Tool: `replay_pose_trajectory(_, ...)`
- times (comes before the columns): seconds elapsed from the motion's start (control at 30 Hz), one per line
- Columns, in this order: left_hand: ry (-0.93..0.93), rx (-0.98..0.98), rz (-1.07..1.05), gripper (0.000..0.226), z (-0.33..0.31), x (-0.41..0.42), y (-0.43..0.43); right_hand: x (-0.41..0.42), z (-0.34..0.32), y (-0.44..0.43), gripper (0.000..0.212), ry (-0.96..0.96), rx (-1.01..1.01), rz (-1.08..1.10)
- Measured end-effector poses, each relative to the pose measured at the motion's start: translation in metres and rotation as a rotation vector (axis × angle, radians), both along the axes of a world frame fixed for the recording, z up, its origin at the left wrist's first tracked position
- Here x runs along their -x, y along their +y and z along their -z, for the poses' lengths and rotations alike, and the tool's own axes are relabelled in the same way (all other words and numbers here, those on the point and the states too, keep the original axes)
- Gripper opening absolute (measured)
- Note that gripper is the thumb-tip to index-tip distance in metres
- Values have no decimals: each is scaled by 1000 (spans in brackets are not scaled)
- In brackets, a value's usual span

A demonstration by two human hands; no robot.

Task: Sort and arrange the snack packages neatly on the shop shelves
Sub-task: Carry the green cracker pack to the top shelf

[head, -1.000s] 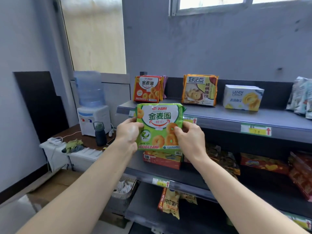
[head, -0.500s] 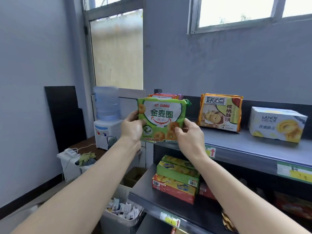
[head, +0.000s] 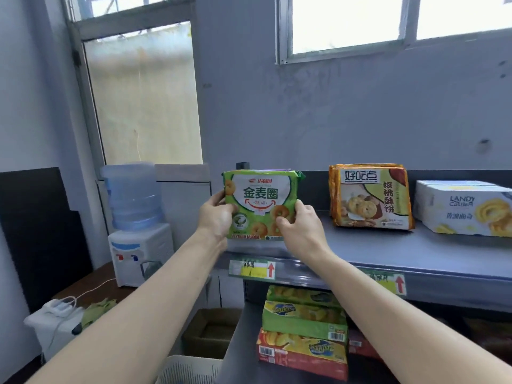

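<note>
Left hand [head: 217, 217] and right hand [head: 300, 228] each pinch the green packet [head: 260, 203] by a lower side edge, upright and label-forward at the top shelf's [head: 388, 253] left end (contact with it unclear), presumably to face it out like the orange packet [head: 371, 195].

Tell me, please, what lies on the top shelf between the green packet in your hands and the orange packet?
Nothing: in the head view, the stretch of shelf between the green packet and the orange packet is bare.
</note>
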State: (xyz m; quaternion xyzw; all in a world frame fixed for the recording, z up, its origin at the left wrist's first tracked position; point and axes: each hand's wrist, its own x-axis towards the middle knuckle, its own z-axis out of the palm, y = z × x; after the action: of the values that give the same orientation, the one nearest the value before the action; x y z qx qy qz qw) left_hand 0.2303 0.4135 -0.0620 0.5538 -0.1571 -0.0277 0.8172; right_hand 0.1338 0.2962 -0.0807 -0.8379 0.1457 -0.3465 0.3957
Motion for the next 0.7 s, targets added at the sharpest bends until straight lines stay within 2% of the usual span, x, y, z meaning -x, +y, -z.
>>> replay_pose_trajectory(0.17,41,-131,90,27,17,-41,-3,-29,5,7,25,114,-18,55)
replay_pose_trajectory(0.37,37,-97,145,43,28,-73,-8,-48,9,9,27,107,-6,97)
replay_pose_trajectory(0.53,45,-48,139,48,30,-85,-10,-56,12,13,54,90,-6,73)
replay_pose_trajectory(0.7,38,-71,111,49,31,-87,-9,-54,13,14,51,72,-24,54)
